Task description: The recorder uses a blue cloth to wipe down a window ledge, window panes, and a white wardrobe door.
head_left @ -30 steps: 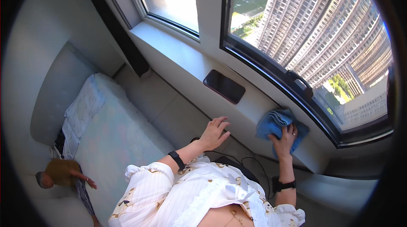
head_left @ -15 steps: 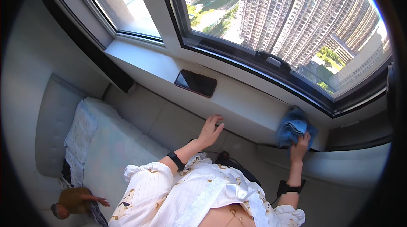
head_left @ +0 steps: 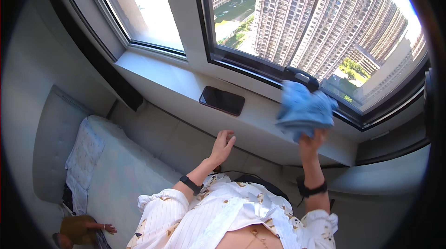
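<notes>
A crumpled blue cloth (head_left: pixel 306 109) hangs above the white windowsill (head_left: pixel 262 121), in front of the window handle (head_left: pixel 301 78). My right hand (head_left: pixel 312 141) grips its lower edge, and the cloth is a little smeared by motion. My left hand (head_left: pixel 223 146) hovers in front of the sill with its fingers partly bent and apart, holding nothing. Nearest to it on the sill lies a dark smartphone (head_left: pixel 222 100), screen up.
A bed (head_left: pixel 125 165) with a padded headboard (head_left: pixel 55 146) stands at the left. Another person (head_left: pixel 79 229) is at the lower left beside it. The dark window frame (head_left: pixel 251 66) runs behind the sill, and a dark curtain-like strip (head_left: pixel 107 67) hangs at the left.
My right hand has lifted the blue cloth off the right end of the sill and moved it left, toward the window handle. My left hand has shifted slightly left.
</notes>
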`<state>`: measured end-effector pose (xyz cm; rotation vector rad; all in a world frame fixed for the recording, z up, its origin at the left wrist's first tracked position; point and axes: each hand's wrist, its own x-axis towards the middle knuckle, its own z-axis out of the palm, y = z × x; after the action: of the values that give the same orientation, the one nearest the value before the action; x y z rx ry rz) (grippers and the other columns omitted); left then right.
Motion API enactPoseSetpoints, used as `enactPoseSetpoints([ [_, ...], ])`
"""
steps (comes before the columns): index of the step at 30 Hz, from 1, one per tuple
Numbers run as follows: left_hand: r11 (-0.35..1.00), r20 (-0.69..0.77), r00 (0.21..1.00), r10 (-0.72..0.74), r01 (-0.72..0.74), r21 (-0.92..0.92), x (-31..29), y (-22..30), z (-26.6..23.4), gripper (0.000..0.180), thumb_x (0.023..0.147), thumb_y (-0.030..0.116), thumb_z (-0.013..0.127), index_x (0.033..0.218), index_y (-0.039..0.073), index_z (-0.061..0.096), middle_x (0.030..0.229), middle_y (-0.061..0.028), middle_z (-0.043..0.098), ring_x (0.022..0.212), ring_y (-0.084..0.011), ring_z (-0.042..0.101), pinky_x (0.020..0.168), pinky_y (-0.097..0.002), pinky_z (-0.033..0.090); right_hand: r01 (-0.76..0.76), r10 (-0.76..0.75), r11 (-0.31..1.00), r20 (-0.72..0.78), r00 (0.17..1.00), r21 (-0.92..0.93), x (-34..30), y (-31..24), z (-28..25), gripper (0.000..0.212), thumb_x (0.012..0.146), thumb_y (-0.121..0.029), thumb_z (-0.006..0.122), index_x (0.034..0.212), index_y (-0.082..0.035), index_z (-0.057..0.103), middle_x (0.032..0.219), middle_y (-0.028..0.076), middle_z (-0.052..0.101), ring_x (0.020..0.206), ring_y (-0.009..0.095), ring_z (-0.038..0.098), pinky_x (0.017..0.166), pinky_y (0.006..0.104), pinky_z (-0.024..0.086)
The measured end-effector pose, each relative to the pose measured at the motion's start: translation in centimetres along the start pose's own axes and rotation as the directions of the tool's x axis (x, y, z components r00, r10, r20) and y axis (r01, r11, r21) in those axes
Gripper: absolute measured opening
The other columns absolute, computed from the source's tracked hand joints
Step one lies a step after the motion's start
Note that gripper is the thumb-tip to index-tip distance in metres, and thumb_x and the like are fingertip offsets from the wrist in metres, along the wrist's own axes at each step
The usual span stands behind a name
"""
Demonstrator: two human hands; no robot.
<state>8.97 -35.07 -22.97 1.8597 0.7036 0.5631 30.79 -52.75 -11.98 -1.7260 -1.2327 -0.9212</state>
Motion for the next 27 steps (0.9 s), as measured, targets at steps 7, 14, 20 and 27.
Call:
enactPoseSetpoints([
  [7, 0.999, 0.004, 1.000, -0.017, 0.018, -0.051, 0.3, -1.1, -3.0, 0.029, 0.087, 0.020, 0.053, 0.109, 0.000, 0.050, 0.108, -0.0155, 0.049, 0.087, -0.0226, 0.056, 0.078, -0.0328, 0.045, 0.397, -0.363, 0.887, 0.178, 0.915, -0.234, 11.6, -10.5, 18.7, 0.027, 0.076, -0.020, 0.052, 0.100, -0.025, 0.061, 0.119, -0.003, 0.047, 0.108, 0.018, 0.042, 0.088, 0.0443, 0.031],
  [14, 0.999, -0.009, 0.999, -0.034, 0.034, 0.005, -0.4, -2.9, -5.8, 0.029, 0.088, 0.020, 0.053, 0.109, 0.001, 0.050, 0.111, -0.0159, 0.048, 0.087, -0.0243, 0.056, 0.080, -0.0355, 0.044, 0.372, -0.311, 0.845, 0.212, 0.927, -0.384, 10.2, -8.1, 20.6, 0.029, 0.076, -0.022, 0.054, 0.101, -0.031, 0.064, 0.117, -0.010, 0.048, 0.106, 0.012, 0.040, 0.089, 0.0393, 0.022],
  [20, 0.995, 0.048, 0.998, -0.028, 0.023, 0.092, 0.8, -3.8, -5.2, 0.027, 0.089, 0.017, 0.051, 0.111, 0.001, 0.049, 0.106, -0.0131, 0.048, 0.085, -0.0209, 0.055, 0.075, -0.0322, 0.045, 0.305, -0.227, 0.843, 0.222, 0.948, -0.443, 7.5, -2.0, 11.3, 0.036, 0.072, -0.020, 0.057, 0.104, -0.033, 0.063, 0.116, -0.007, 0.047, 0.105, 0.015, 0.039, 0.090, 0.0413, 0.022],
  [27, 0.993, 0.252, 0.967, -0.045, 0.016, 0.115, 1.7, -3.9, -2.4, 0.029, 0.088, 0.017, 0.051, 0.111, 0.000, 0.049, 0.109, -0.0156, 0.048, 0.089, -0.0240, 0.053, 0.080, -0.0343, 0.043, 0.044, 0.025, 0.832, 0.116, 0.993, -0.553, 3.0, 6.5, -0.8, 0.048, 0.062, -0.007, 0.062, 0.108, -0.024, 0.063, 0.118, 0.004, 0.045, 0.105, 0.027, 0.039, 0.089, 0.0452, 0.028],
])
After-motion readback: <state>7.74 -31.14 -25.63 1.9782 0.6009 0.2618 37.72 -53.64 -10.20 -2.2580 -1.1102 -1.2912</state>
